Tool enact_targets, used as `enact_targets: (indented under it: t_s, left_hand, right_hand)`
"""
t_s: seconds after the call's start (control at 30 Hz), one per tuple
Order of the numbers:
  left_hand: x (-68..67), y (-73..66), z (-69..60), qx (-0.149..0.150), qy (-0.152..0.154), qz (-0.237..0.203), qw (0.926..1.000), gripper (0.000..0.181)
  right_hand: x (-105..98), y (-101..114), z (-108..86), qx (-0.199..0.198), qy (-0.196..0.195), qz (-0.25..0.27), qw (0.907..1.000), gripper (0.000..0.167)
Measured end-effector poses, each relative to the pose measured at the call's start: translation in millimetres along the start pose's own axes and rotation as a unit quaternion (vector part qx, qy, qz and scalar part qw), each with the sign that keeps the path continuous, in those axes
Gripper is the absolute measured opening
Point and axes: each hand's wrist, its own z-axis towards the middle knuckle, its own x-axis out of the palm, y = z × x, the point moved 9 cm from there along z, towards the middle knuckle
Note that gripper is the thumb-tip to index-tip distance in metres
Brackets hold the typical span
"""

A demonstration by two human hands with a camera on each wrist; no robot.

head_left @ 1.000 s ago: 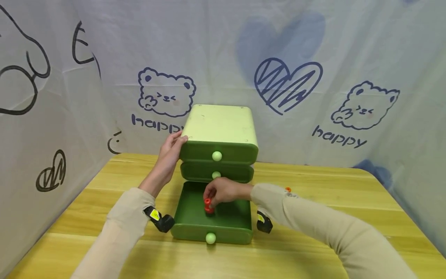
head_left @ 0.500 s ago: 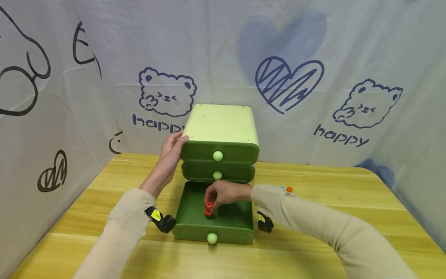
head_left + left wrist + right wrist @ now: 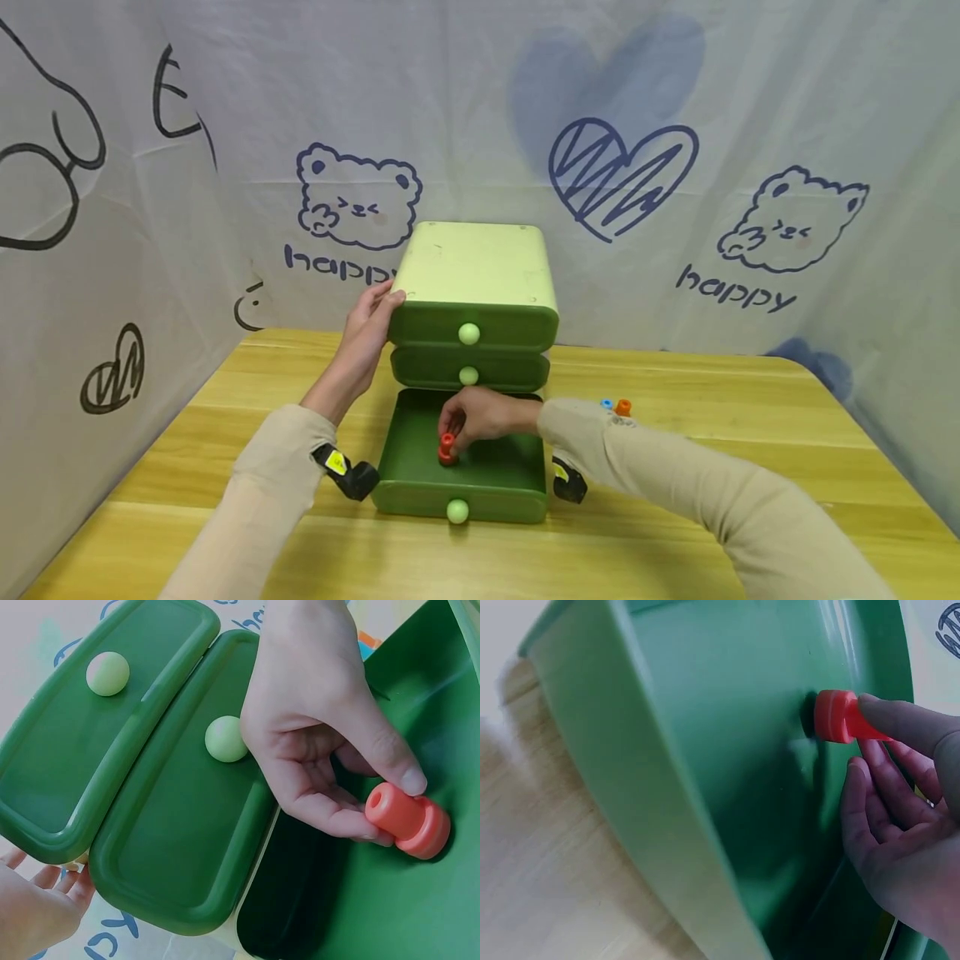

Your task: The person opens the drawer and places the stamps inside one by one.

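Note:
A small chest of drawers (image 3: 476, 262), pale yellow-green on top, stands with its green bottom drawer (image 3: 416, 498) pulled out. My left hand (image 3: 365, 327) rests on the chest's left side, thumb near the upper front corner; its fingers are partly hidden there in the left wrist view. Over the open drawer, my right hand (image 3: 486, 412) pinches a stepped red plastic peg (image 3: 447, 450) between thumb and fingers. In the left wrist view the peg (image 3: 424, 827) shows a hole in its narrow end. Its wide end (image 3: 834, 716) is down at the drawer floor in the right wrist view.
Small orange (image 3: 623, 407) and blue (image 3: 607, 404) pieces lie on the wooden table (image 3: 750, 467), just beyond the right sleeve. The upper drawer (image 3: 506, 329) and middle drawer (image 3: 506, 368) are closed. A white cloth with drawings (image 3: 480, 100) hangs behind.
The red peg, tilted a second ago, stands more upright on the drawer floor. My right hand stays almost in place around it, and the blue piece has come into sight.

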Motion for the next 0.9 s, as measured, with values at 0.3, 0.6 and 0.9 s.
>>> enact_targets:
  t_s: [0.3, 0.6, 0.9]
  left_hand:
    - [0.1, 0.3, -0.6, -0.002, 0.0, -0.002, 1.0, 0.059]
    - [-0.7, 2.8, -0.7, 0.0, -0.003, -0.003, 1.0, 0.058]
    - [0.3, 2.1, 1.4, 0.01, 0.001, -0.001, 0.9999, 0.059]
  right_hand:
    - [-1, -5, 2.1, -0.007, -0.032, -0.013, 0.9994, 0.016]
    - [-2, -12, -0.5, 0.007, -0.037, -0.017, 0.9992, 0.02]
    - [-21, -14, -26.7, 0.001, -0.057, 0.023, 0.9981, 0.019]
